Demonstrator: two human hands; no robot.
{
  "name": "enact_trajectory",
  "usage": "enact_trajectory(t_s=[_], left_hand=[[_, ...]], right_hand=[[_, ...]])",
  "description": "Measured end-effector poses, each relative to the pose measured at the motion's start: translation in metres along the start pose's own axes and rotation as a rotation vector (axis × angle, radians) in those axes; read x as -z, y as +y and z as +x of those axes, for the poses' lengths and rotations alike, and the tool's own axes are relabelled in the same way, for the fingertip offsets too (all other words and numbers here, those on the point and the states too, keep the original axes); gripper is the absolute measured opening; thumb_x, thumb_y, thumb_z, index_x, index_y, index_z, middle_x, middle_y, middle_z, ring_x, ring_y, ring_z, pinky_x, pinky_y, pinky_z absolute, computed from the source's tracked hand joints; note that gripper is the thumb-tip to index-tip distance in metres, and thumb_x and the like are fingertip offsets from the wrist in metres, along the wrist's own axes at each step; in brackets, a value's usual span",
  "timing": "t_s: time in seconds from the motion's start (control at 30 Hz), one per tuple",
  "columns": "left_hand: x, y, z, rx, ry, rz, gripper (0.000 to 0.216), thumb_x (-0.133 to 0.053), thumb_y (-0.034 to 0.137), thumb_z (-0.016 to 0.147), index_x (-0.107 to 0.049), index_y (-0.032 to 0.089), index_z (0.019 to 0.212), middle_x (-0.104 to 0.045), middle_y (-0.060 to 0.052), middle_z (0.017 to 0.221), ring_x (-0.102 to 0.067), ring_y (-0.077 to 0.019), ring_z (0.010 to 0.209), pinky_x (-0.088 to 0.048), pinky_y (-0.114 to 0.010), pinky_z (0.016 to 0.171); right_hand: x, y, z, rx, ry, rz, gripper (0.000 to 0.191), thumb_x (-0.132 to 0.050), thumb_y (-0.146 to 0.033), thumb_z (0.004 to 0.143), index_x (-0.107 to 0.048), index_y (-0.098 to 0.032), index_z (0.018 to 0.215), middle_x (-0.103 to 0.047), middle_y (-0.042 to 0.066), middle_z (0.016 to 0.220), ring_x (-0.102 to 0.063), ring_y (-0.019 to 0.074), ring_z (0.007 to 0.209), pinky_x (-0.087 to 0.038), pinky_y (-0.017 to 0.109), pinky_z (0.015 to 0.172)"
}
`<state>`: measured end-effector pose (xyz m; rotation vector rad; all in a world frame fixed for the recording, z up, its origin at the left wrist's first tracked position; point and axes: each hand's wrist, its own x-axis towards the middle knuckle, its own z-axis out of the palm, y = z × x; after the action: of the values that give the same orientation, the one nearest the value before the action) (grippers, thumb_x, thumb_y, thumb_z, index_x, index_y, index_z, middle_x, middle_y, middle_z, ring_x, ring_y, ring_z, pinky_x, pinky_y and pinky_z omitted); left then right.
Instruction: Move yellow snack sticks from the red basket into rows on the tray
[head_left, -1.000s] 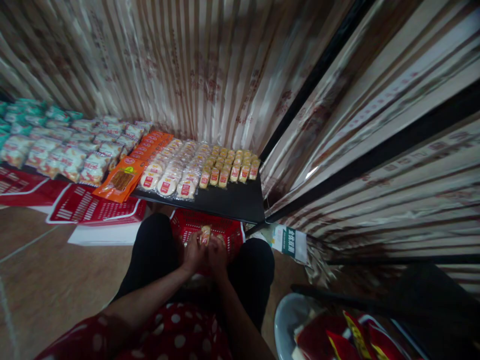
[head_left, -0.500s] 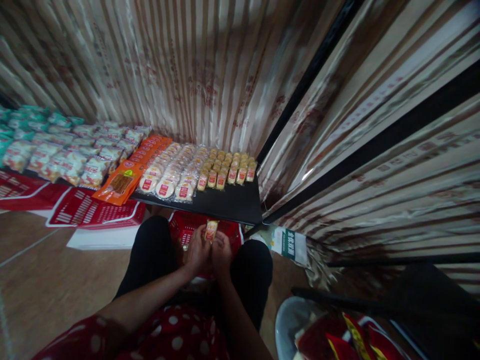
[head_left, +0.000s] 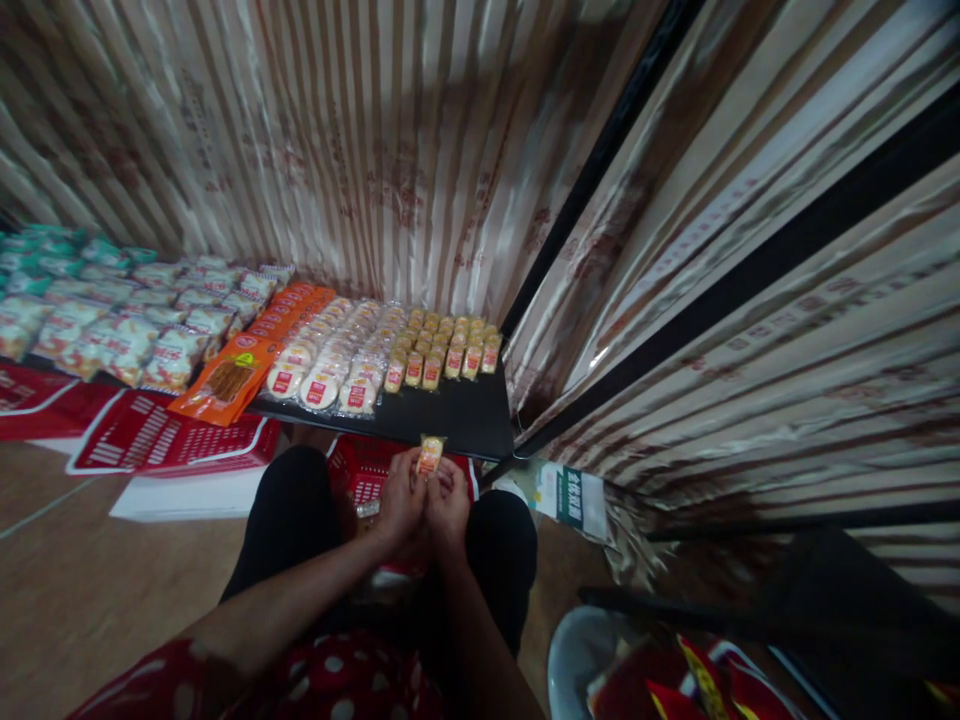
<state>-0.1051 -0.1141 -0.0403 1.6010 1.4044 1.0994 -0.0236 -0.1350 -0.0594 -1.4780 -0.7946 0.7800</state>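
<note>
My left hand (head_left: 401, 500) and my right hand (head_left: 448, 505) are pressed together above a red plastic basket (head_left: 360, 475) between my knees. Both grip a small yellow snack packet (head_left: 430, 455) that sticks up from my fingertips. Just beyond, on a low black shelf (head_left: 465, 415), lie rows of the same small yellow packets (head_left: 442, 345), round white cakes in clear wrap (head_left: 334, 355) and orange flat packs (head_left: 247, 360). The basket's contents are mostly hidden by my hands.
White and teal snack bags (head_left: 112, 310) fill the shelf's left part. Red baskets (head_left: 165, 440) and a white board lie on the floor at left. A green and white carton (head_left: 570, 495) sits at right, a grey basin (head_left: 592, 655) with red wrappers near right. Striped walls enclose the corner.
My hands have lifted the small yellow packet up out of the red basket, toward the shelf edge. The view has shifted slightly left and down.
</note>
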Motion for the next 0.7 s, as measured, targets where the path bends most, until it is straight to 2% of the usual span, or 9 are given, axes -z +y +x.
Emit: enact_trajectory(t_s=[0.27,0.43,0.7], left_hand=[[-0.007,0.012,0.017,-0.046,-0.039,-0.060,0.035,-0.046,0.017,0.082,-0.056,0.018,0.116,-0.059,-0.009,0.111,-0.057,-0.0197,0.106,-0.048,-0.039,0.095],[-0.013,0.020,0.031,-0.063,-0.068,-0.052,0.038,-0.042,0.014,0.082,-0.055,0.017,0.117,-0.059,-0.010,0.115,-0.055,-0.0194,0.110,-0.045,-0.038,0.100],[-0.030,0.028,0.052,-0.039,-0.092,-0.042,0.041,-0.043,0.012,0.080,-0.054,0.016,0.119,-0.059,-0.010,0.118,-0.055,-0.0193,0.112,-0.044,-0.037,0.102]], right_hand=[[0.005,-0.016,0.017,0.023,0.005,-0.063,0.038,-0.059,-0.040,0.079,-0.056,-0.018,0.110,-0.066,0.010,0.110,-0.065,0.0193,0.096,-0.053,0.034,0.086],[0.006,-0.025,0.029,0.061,0.046,-0.100,0.037,-0.054,-0.034,0.079,-0.056,-0.017,0.112,-0.062,0.011,0.114,-0.064,0.0194,0.098,-0.052,0.033,0.087],[0.009,-0.026,0.053,0.114,0.099,-0.174,0.036,-0.051,-0.029,0.079,-0.059,-0.019,0.113,-0.057,0.010,0.117,-0.062,0.0191,0.101,-0.052,0.033,0.090]])
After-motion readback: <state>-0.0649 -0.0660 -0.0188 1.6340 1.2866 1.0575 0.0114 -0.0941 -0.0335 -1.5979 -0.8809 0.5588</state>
